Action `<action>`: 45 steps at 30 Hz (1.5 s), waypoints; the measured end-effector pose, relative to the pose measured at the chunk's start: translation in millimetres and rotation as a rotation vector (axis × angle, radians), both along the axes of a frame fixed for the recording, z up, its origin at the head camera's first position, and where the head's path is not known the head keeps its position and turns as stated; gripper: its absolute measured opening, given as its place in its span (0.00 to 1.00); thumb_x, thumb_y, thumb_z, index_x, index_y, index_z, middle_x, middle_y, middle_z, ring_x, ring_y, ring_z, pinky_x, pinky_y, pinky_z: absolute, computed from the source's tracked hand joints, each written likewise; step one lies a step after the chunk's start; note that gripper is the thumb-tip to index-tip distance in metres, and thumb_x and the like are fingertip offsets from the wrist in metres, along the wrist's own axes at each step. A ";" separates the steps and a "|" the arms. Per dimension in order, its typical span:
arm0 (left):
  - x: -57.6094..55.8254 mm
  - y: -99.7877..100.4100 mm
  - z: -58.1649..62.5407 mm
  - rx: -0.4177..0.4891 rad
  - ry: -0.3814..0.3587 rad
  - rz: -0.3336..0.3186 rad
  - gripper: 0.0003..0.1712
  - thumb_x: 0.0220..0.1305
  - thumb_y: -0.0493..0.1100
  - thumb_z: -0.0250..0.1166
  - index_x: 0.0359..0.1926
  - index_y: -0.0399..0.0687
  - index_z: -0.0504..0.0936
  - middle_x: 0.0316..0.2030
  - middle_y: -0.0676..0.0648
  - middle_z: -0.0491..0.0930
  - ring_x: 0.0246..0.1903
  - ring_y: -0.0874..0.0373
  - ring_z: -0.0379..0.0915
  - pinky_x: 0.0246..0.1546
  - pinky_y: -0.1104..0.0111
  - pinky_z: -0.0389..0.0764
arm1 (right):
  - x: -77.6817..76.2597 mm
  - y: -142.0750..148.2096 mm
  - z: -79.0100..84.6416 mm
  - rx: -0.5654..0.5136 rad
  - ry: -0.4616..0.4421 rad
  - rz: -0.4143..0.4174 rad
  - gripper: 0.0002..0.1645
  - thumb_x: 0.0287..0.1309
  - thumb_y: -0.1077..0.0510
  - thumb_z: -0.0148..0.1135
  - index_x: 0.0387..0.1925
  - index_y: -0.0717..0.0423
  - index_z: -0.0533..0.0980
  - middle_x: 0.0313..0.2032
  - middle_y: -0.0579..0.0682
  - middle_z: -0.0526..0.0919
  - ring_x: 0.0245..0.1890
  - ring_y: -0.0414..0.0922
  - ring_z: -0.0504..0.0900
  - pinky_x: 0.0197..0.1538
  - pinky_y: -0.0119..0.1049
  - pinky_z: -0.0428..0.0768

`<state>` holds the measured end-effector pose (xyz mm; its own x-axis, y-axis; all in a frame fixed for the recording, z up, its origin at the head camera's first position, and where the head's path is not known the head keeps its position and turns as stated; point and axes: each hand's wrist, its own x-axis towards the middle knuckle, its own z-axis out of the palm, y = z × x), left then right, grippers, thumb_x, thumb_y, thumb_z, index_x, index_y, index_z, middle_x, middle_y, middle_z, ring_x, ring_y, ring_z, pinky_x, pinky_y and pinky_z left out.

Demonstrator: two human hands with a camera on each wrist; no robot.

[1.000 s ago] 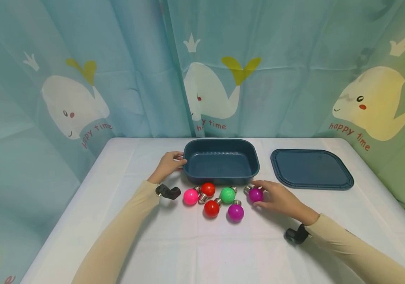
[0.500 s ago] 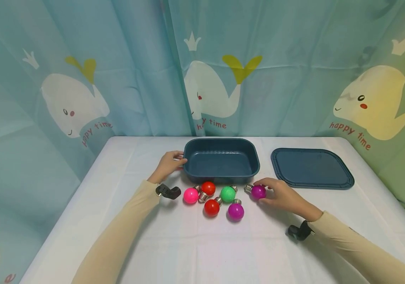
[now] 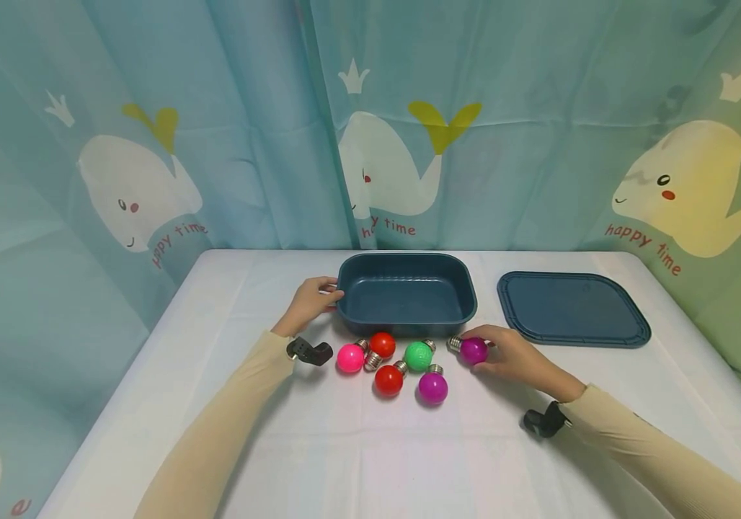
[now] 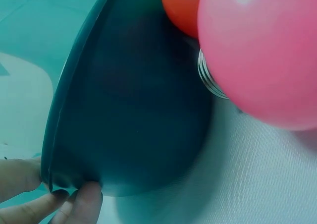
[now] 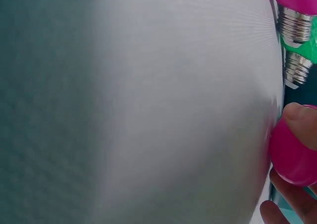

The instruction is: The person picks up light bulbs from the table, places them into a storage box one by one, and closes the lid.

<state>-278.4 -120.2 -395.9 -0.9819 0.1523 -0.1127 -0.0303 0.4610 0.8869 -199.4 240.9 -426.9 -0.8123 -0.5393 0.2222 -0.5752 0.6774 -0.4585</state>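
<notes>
My left hand (image 3: 310, 301) holds the left end of a dark blue rectangular tub (image 3: 407, 322); in the left wrist view its fingers (image 4: 88, 201) lie against the tub's wall and rim. Just in front of the tub's right corner, my right hand (image 3: 513, 357) pinches a purple light bulb (image 3: 473, 351) between thumb and fingers, its metal screw base (image 3: 454, 344) pointing left. The right wrist view has the thumb (image 5: 303, 122) across that bulb. Nearby lie a pink bulb (image 3: 350, 358), two red bulbs (image 3: 382, 344), a green bulb (image 3: 418, 356) and another purple bulb (image 3: 432, 388).
A flat dark blue lid (image 3: 573, 308) lies on the white table (image 3: 357, 468) right of the tub. Behind the table hangs a curtain (image 3: 267, 180) printed with whales. A black wrist camera (image 3: 309, 351) sits on the left wrist, another (image 3: 544, 420) on the right.
The purple bulb in my right hand has shifted slightly right, its base turning more to the left. My left hand stays on the tub; the other bulbs keep their places.
</notes>
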 end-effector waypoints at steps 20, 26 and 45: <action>0.6 -0.3 -1.3 0.014 -0.006 0.011 0.26 0.66 0.37 0.57 0.63 0.30 0.66 0.55 0.31 0.72 0.52 0.41 0.74 0.48 0.61 0.82 | -1.4 4.6 0.9 -0.002 -0.069 -0.055 0.31 0.38 0.61 0.77 0.47 0.59 0.73 0.41 0.52 0.84 0.42 0.49 0.82 0.46 0.45 0.83; 1.7 -0.9 2.1 0.014 -0.013 -0.003 0.26 0.66 0.36 0.57 0.62 0.30 0.66 0.54 0.31 0.72 0.51 0.41 0.75 0.48 0.61 0.82 | -2.4 7.8 -0.1 -0.016 -0.064 -0.055 0.31 0.38 0.62 0.76 0.48 0.60 0.76 0.42 0.53 0.84 0.41 0.49 0.82 0.45 0.43 0.84; 3.2 -3.1 2.1 0.115 -0.087 -0.007 0.27 0.66 0.34 0.56 0.63 0.29 0.64 0.58 0.30 0.68 0.53 0.41 0.73 0.53 0.59 0.80 | -2.4 13.5 -0.9 -0.067 -0.068 -0.050 0.31 0.38 0.64 0.75 0.49 0.65 0.77 0.44 0.59 0.84 0.42 0.51 0.83 0.42 0.40 0.85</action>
<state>-275.2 -123.3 -393.8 -0.9682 0.1755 -0.1786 -0.1064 0.3573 0.9279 -201.8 254.5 -427.8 -0.8523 -0.4834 0.1997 -0.5073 0.6711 -0.5406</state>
